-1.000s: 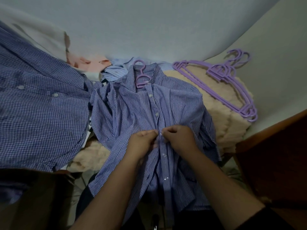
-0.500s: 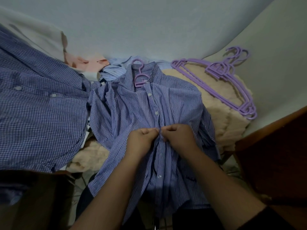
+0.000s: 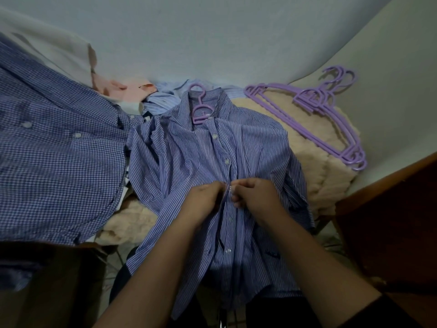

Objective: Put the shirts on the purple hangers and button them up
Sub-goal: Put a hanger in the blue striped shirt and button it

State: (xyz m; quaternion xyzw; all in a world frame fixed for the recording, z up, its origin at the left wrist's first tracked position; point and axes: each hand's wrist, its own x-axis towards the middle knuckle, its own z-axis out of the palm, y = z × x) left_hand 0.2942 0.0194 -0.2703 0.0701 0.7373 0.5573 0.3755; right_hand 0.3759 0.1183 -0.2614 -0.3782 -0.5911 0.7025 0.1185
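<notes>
In the head view, a blue striped shirt is lying flat in the middle on a fuzzy cream blanket, with a purple hanger poking out of its collar at the far end. The left hand and the right hand are meeting at the shirt's front strip, each pinching the cloth by a button. A blue checked shirt is lying to the left, and a pile of spare purple hangers is sitting far right on the blanket.
</notes>
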